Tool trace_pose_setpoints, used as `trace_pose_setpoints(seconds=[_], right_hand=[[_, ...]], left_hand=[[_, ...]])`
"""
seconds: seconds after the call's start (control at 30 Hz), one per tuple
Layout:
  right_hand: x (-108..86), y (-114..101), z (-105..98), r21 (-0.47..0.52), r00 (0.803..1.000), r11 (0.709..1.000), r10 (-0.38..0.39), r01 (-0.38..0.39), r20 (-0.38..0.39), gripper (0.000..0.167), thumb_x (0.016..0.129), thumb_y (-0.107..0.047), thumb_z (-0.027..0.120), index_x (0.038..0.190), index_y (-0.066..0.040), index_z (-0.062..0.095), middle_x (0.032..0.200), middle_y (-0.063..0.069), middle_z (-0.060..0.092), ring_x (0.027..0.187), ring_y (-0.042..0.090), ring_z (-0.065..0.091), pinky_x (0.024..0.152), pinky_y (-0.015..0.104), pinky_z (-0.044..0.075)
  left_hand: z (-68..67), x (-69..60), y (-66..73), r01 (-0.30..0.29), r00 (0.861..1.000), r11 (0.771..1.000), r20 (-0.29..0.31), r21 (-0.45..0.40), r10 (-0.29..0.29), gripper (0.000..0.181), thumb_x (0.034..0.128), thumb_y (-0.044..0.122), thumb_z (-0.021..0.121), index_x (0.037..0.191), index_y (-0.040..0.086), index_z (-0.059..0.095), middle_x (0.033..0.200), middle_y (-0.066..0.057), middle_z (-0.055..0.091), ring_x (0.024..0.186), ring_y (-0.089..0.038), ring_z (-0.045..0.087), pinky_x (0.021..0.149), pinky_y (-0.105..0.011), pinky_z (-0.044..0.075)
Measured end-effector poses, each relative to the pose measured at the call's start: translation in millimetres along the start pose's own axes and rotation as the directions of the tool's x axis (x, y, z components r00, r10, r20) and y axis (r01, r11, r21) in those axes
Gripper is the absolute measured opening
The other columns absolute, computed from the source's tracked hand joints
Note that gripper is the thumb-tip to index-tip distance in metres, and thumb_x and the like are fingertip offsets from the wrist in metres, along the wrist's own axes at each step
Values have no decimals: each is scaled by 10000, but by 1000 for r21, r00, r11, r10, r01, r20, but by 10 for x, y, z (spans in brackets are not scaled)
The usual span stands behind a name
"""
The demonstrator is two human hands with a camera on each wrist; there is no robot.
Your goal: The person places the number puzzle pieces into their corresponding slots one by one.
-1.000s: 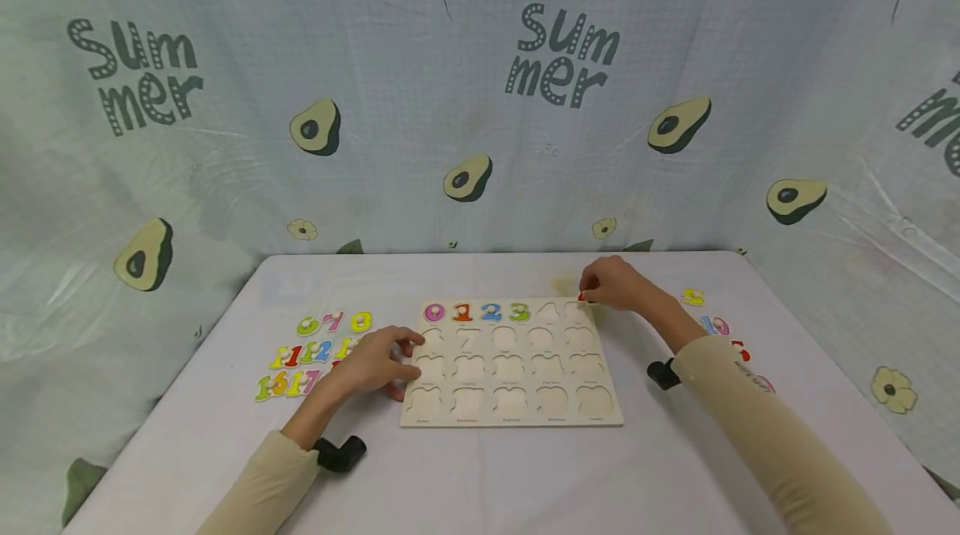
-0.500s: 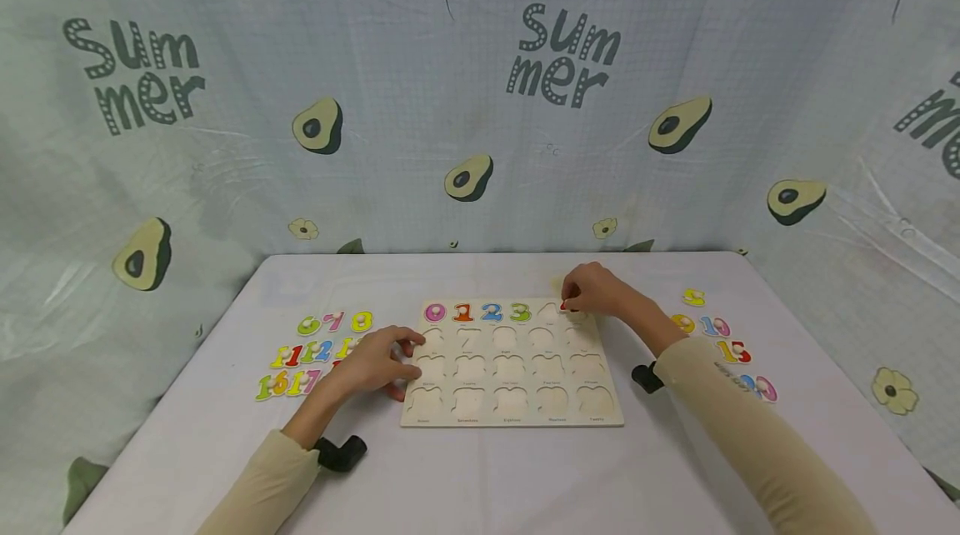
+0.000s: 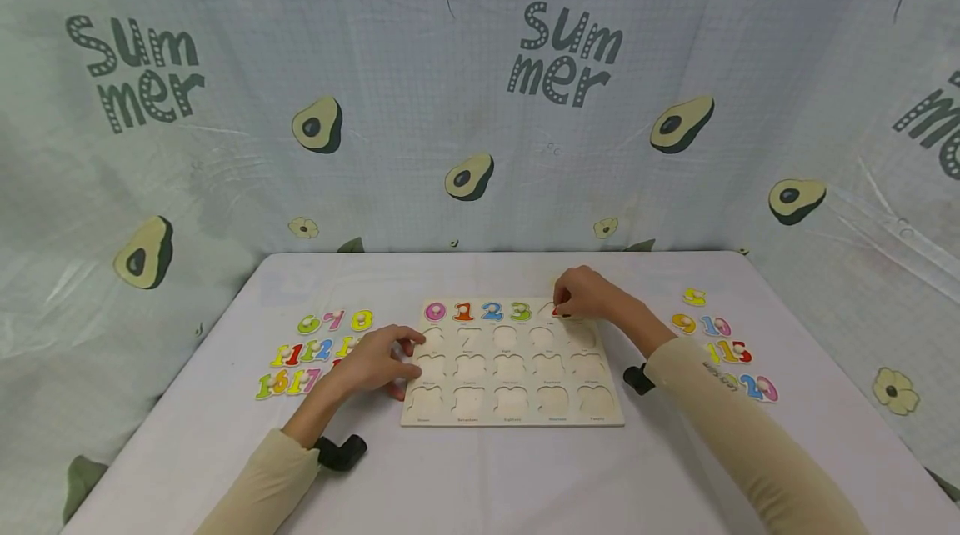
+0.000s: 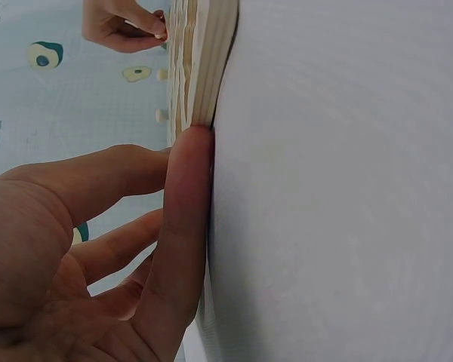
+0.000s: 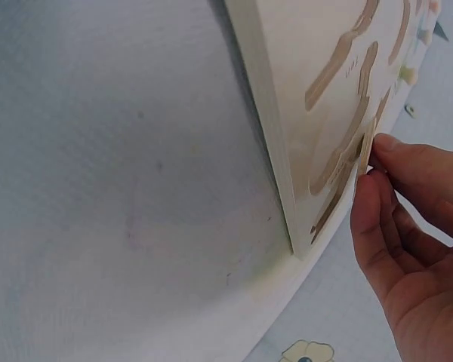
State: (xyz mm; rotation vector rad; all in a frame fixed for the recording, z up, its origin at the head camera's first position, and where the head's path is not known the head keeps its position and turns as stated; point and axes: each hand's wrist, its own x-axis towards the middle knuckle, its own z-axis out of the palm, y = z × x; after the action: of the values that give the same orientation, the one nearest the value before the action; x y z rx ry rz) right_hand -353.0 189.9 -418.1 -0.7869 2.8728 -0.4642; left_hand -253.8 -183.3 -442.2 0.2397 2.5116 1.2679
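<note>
A pale wooden number puzzle board (image 3: 487,352) lies flat on the white table. The pieces 0 (image 3: 435,312), 1 (image 3: 463,312), 2 (image 3: 492,312) and 3 (image 3: 521,312) sit in its back row. My left hand (image 3: 375,362) rests at the board's left edge; in the left wrist view a fairly straight finger (image 4: 187,188) touches its side. Over the back right recesses, my right hand (image 3: 588,293) pinches a red number piece (image 3: 556,312) between thumb and fingertips. That piece appears tilted, edge-on, in the right wrist view; its figure is hidden.
Left of the board lie several coloured number pieces (image 3: 308,324) in rows, partly behind my left hand. More number pieces lie on the right, among them a yellow 5 (image 3: 694,297) and a 9 (image 3: 683,322). A printed curtain (image 3: 390,127) hangs behind the table.
My right hand has moved left along the board's back edge with the red number piece, uncovering more pieces at right. The left hand has stayed in place.
</note>
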Motion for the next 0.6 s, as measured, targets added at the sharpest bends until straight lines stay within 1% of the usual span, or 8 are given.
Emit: trace_pose_setpoints(seconds=[0.27,0.6], right_hand=[[4,-35,27,22,1000,999,-27,27,-2,45,909,-114,754,881,-84,773,831,26,731,726,121,614,698,301,531],[41,-68,58,41,1000,999,-25,26,-6,59,919,-123,749,907,-71,776,854,42,738,733,125,617,692,293,529]], left_hand=[[-7,-9,-3,-4,1000,1000,5,-3,4,493,875,21,773,1344,26,621,1063,-110,545,679,-196,590,570,-348,599],[-8,2,-9,0,1000,1000,11,-14,0,494,876,17,772,1346,25,619,1069,-115,540,695,-199,587,572,-352,602]])
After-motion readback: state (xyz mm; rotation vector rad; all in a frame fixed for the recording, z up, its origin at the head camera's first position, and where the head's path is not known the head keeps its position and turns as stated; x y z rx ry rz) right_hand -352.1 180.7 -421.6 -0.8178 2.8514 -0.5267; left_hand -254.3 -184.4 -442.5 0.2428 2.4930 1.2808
